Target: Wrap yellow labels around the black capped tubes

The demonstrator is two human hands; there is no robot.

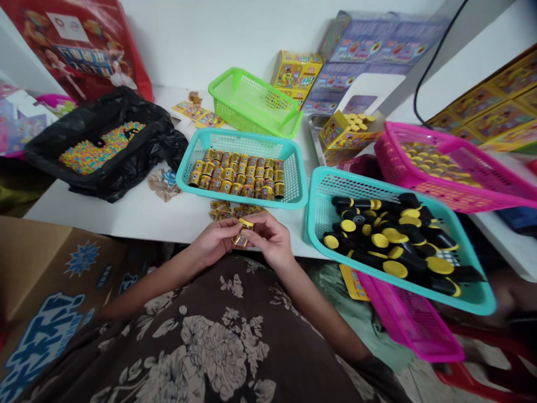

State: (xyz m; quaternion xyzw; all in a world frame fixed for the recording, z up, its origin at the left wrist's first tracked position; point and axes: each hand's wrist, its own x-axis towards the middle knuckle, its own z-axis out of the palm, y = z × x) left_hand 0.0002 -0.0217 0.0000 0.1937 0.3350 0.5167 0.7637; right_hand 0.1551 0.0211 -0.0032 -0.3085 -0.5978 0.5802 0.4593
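Note:
Close to the table's near edge, my left hand [215, 242] and my right hand [274, 239] pinch one small yellow-capped bottle [240, 240] between them. Shiny gold printed film or a label shows around its body; the fingers hide the rest. Just beyond my fingers lie loose gold printed wrappers [220, 210] on the white table [100, 215]. Behind them is a turquoise basket [296, 193] with rows of gold-labelled bottles [237, 173] inside. To my right, another turquoise basket [482, 296] holds a heap of black bottles with yellow caps [380, 240].
At the left stands a black bag [163, 140] of colourful pellets [98, 151]. A green basket [235, 106] sits at the back, a pink basket [419, 184] at the right. Yellow boxes [296, 73] and purple boxes [356, 45] line the wall. A carton [62, 291] is lower left.

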